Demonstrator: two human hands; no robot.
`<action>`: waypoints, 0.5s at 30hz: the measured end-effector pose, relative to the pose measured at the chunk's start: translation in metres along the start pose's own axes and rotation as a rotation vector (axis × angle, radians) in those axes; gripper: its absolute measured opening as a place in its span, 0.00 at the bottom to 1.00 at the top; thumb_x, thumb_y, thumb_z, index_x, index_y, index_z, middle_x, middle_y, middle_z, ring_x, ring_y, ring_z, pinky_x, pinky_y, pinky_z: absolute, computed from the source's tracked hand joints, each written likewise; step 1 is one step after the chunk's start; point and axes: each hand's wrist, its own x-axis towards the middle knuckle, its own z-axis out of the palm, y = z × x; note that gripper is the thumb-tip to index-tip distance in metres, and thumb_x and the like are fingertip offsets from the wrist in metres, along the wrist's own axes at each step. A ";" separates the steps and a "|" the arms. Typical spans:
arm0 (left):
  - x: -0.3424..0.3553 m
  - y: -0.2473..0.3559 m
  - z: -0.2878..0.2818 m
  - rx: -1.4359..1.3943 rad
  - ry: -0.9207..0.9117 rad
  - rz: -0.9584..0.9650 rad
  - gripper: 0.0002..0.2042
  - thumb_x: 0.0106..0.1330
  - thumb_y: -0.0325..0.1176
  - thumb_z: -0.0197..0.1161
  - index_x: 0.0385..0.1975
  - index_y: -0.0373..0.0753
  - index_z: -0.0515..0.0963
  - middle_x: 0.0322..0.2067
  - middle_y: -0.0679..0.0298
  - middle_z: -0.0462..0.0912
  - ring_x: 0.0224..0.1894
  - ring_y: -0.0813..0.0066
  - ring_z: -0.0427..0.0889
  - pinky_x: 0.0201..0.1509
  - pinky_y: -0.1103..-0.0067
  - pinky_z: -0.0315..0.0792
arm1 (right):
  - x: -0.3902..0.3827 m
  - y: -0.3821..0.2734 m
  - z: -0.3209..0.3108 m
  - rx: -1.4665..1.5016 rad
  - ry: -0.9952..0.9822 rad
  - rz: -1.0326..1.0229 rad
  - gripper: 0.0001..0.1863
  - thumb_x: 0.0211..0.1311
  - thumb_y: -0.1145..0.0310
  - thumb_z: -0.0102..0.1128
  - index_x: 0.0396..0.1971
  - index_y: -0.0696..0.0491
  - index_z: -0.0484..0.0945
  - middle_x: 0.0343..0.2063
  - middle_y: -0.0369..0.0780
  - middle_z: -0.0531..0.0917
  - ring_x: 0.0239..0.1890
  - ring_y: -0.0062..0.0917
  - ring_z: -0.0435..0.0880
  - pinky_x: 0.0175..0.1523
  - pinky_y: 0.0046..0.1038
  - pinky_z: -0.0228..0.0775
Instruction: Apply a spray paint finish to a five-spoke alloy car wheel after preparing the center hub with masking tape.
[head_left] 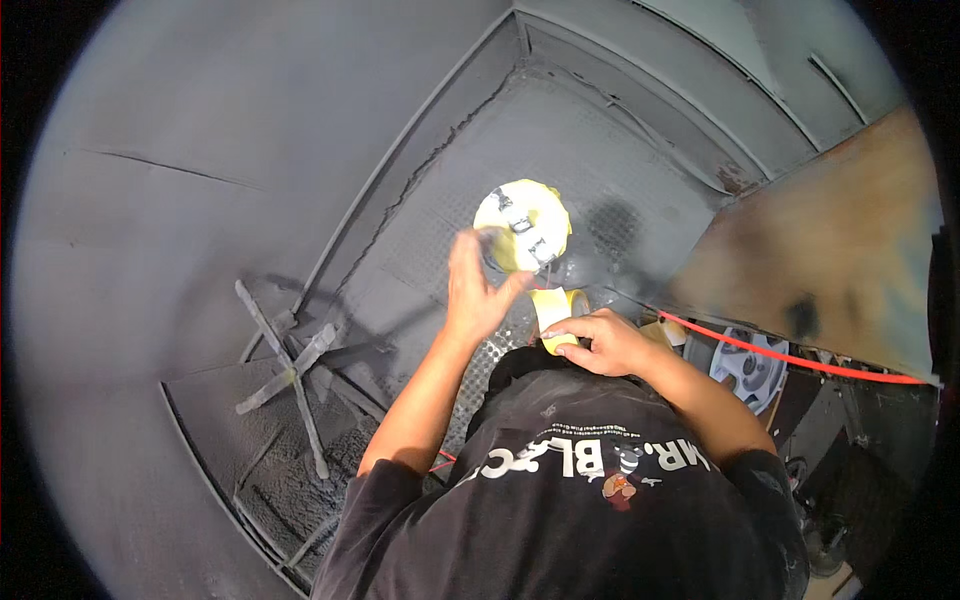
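In front of me is a round piece covered in pale yellow and white, with dark marks on its face and ragged yellow edges. My left hand is at its lower left edge, thumb and fingers spread apart. A dark, blurred patch shows between these fingers, and whether they touch the piece I cannot tell. Close to my body, my right hand is closed on a roll of yellow tape. A pale strip stands up from the roll toward the round piece.
A grey-coated cross-shaped stand is at the left. Grey walls surround the textured floor. At the right, a red hose runs below a brown-stained panel, with a silver wheel beneath it.
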 end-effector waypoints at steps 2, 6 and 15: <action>-0.016 0.014 -0.012 -0.358 -0.413 -0.107 0.25 0.60 0.40 0.73 0.53 0.32 0.75 0.49 0.50 0.81 0.49 0.63 0.80 0.54 0.67 0.73 | 0.000 -0.003 0.004 -0.008 0.018 -0.046 0.16 0.63 0.67 0.64 0.51 0.51 0.82 0.34 0.50 0.87 0.31 0.43 0.87 0.39 0.37 0.77; -0.038 -0.007 0.003 -0.644 -0.403 -0.461 0.12 0.66 0.32 0.69 0.43 0.32 0.80 0.33 0.61 0.84 0.36 0.76 0.80 0.43 0.75 0.75 | 0.010 -0.021 0.023 0.085 0.147 -0.147 0.17 0.55 0.75 0.65 0.47 0.53 0.84 0.34 0.47 0.87 0.34 0.40 0.88 0.41 0.35 0.78; 0.037 -0.077 -0.036 -0.156 -0.106 -0.272 0.08 0.67 0.31 0.67 0.33 0.33 0.80 0.24 0.66 0.81 0.27 0.81 0.74 0.33 0.78 0.70 | 0.030 -0.001 0.063 0.253 0.147 0.425 0.19 0.58 0.66 0.69 0.49 0.54 0.80 0.40 0.46 0.87 0.43 0.33 0.88 0.50 0.31 0.77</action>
